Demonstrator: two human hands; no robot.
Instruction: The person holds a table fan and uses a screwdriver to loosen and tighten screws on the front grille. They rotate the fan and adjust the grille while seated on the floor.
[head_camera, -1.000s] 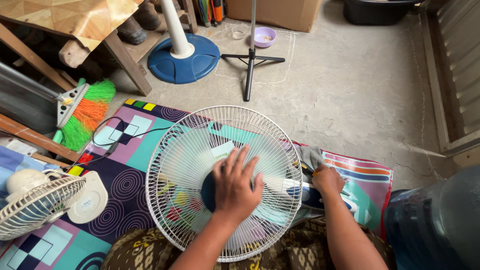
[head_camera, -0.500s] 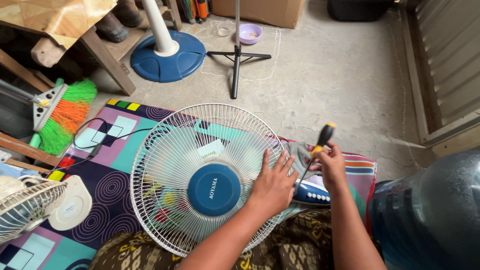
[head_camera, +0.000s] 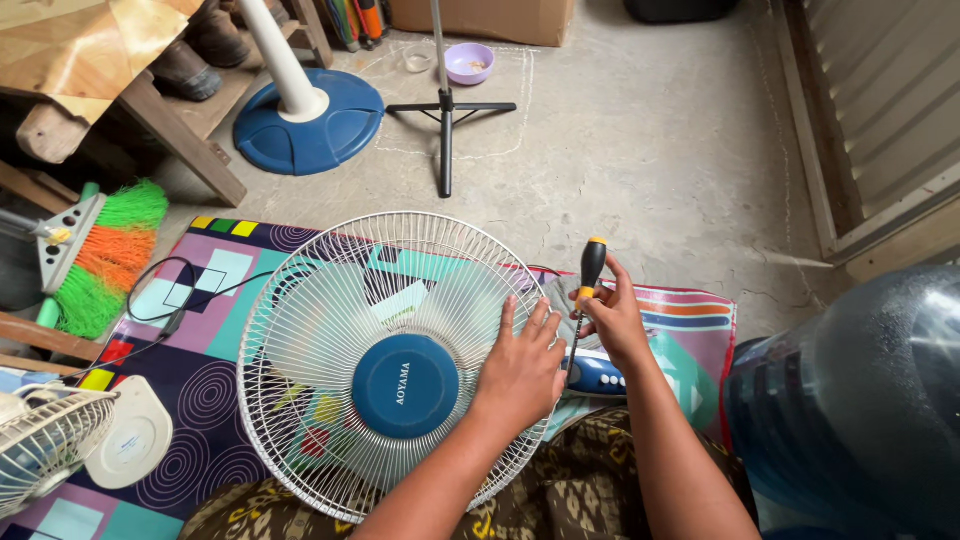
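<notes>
The fan grille (head_camera: 390, 365) remains assembled, left hand (head_camera: 522, 368) pressed flat on it, right hand (head_camera: 610, 315) gripping an upright screwdriver (head_camera: 590, 275) beside the rim.

Soft, even daylight, faint shadows, sharp focus (edges bend slightly outward)

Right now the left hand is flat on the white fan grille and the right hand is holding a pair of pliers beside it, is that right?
Not quite. The left hand does lie flat on the white fan grille, but the right hand holds a screwdriver with a black and orange handle, not pliers. The head view shows it.
</notes>
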